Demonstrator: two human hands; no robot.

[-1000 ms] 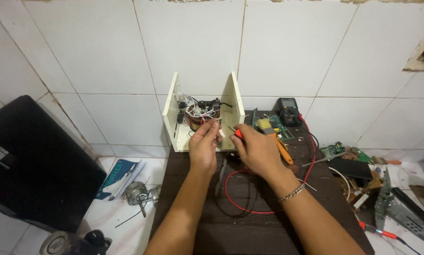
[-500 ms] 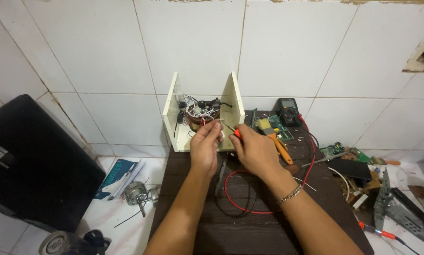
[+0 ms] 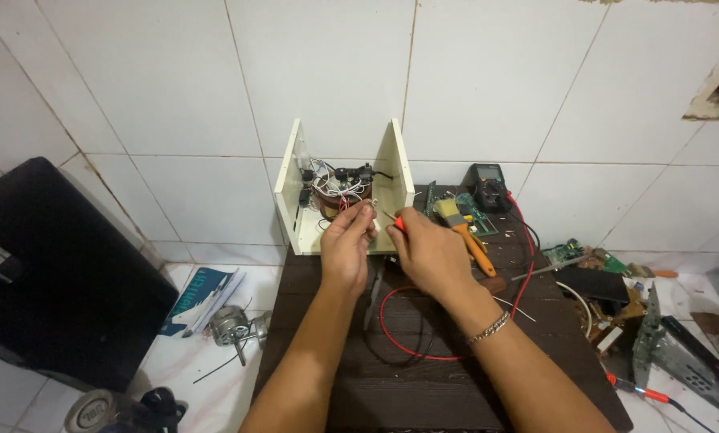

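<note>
Two hands, left hand (image 3: pixel 347 244) and right hand (image 3: pixel 430 252), meet at one open cream casing (image 3: pixel 391 172) on one dark worktop (image 3: pixel 424 377). Also visible: one multimeter (image 3: pixel 486 183), one orange-handled brush (image 3: pixel 462 231), one red wire loop (image 3: pixel 399 337), one small motor (image 3: pixel 233 325), one black case (image 3: pixel 55 281).

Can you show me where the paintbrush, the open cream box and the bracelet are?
paintbrush (image 3: pixel 465 237), head view, on its orange handle.
open cream box (image 3: pixel 397 172), head view, on its right side wall.
bracelet (image 3: pixel 489 327), head view, on the chain at the right wrist.
</note>
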